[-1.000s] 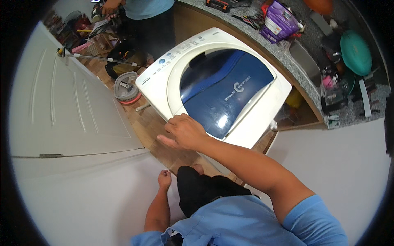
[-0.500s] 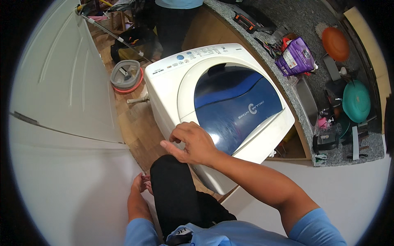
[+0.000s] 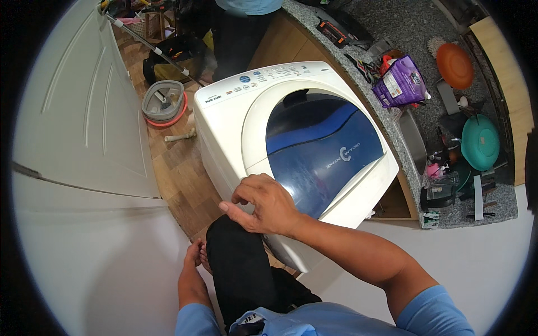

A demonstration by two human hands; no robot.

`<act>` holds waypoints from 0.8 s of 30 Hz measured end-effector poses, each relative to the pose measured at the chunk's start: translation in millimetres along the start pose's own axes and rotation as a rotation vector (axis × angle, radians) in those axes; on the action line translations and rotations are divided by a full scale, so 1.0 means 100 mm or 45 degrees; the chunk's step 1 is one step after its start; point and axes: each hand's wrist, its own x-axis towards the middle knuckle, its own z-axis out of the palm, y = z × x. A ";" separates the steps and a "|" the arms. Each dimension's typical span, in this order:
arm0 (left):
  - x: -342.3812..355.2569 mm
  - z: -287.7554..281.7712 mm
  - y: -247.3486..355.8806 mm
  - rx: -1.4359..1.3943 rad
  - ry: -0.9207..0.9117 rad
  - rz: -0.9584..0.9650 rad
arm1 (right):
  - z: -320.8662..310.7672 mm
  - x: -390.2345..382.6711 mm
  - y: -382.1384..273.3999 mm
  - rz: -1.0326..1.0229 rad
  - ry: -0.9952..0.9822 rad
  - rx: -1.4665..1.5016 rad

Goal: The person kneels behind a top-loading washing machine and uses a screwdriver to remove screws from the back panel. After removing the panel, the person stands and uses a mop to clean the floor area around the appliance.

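A white top-load washing machine (image 3: 221, 131) with a dark blue lid (image 3: 319, 168) fills the middle. My right hand (image 3: 260, 204) is on or just over its near left corner, thumb out, fingers bent and apart, gripping nothing. Low at the left, my left hand (image 3: 193, 251) is beside my bare foot at the wall corner, behind my black-trousered knee (image 3: 232, 246); its fingers are too hidden to read. A pale hose end (image 3: 180, 136) sticks out at the machine's left side.
A white door (image 3: 78, 106) and wall flank the left. Stacked tubs (image 3: 165, 103), a bag (image 3: 174, 61) and a pole (image 3: 145, 42) lie behind. Another person (image 3: 241, 31) stands at the back. A granite counter (image 3: 353, 73) with sink (image 3: 414, 145), purple package (image 3: 400, 81) and dishes lines the right.
Since a second ago my knee has come up beside the machine and my left hand has moved left with it. The view has shifted, and my right hand's fingers have bent further.
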 end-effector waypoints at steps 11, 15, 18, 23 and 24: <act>-0.40 0.13 0.51 -0.134 0.467 0.601 | -0.04 0.02 -0.04 -0.012 -0.029 -0.032; -0.58 0.24 0.70 -0.266 0.466 0.582 | -0.01 0.03 -0.08 -0.043 0.040 -0.014; -0.77 0.70 1.27 -0.175 0.487 0.521 | -0.03 0.07 -0.04 -0.003 0.022 -0.028; -0.59 1.20 2.65 -0.161 0.499 0.499 | -0.06 0.04 -0.04 0.052 0.057 -0.001; -0.37 1.24 3.05 -0.212 0.530 0.487 | -0.08 0.09 -0.09 0.084 0.141 0.021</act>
